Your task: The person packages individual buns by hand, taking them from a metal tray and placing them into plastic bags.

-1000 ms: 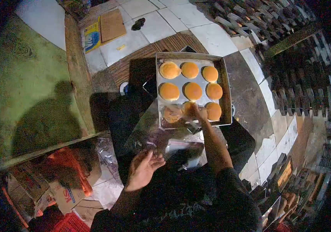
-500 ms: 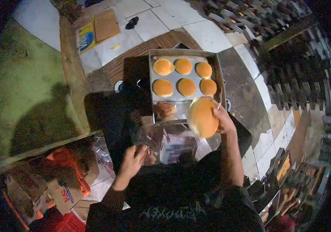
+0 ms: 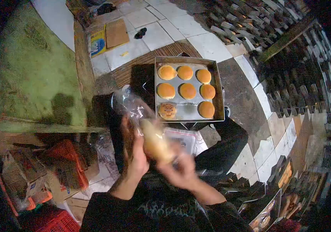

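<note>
While right hand (image 3: 183, 170) grips bun (image 3: 157, 141) and left hand (image 3: 136, 152) clutches bag (image 3: 131, 105), bun may snag, tearing thin plastic.

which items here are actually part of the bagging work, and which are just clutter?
In use:
- bun, held between left hand and right hand
- clear plastic bag, at the left hand
- metal tray with eight buns

Lying about:
- flat cardboard on the tiles
- red crate
- cardboard boxes
</note>
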### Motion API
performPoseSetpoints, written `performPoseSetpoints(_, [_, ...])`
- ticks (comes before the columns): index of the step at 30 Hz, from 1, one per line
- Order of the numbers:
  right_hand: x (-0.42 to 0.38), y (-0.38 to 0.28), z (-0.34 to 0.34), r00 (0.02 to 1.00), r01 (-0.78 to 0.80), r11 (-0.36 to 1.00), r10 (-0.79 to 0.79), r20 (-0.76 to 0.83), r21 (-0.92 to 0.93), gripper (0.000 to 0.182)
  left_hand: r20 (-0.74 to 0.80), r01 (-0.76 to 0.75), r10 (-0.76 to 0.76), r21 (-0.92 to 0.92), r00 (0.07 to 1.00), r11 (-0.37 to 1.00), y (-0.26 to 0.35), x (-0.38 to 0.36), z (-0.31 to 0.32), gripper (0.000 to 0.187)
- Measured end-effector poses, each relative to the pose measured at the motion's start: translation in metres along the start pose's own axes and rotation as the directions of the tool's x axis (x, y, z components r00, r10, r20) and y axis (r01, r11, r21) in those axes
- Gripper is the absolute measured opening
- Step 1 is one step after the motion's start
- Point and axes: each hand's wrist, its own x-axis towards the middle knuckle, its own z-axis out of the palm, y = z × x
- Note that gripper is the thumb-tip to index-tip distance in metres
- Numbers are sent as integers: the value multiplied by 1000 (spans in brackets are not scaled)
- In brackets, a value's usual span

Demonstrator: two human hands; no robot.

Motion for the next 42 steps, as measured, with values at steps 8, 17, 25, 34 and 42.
performPoseSetpoints(8, [-9, -12, -17, 997, 2, 953, -25, 71, 304, 104, 491, 349, -118, -411, 863, 842, 1, -25, -1, 79])
performPoseSetpoints(17, [22, -30, -1, 916, 332, 682, -67, 396, -651, 52, 463, 665, -480, -470, 746, 581, -2, 30, -7, 67])
performPoseSetpoints(25, [11, -25, 5, 847, 491, 677, -223, 483, -548, 21, 252, 423, -340, -534, 906, 732, -54, 43, -14, 54])
performPoseSetpoints(34, [33, 16, -24, 799, -558, 828, 515, 310, 63, 16, 191, 223, -133, -604, 973, 765, 8, 58, 2, 59])
performPoseSetpoints(42, [29, 1, -17, 479, 122, 888, 339, 809, -444, 19, -98, 53, -144, -623, 985, 781, -17, 94, -4, 50])
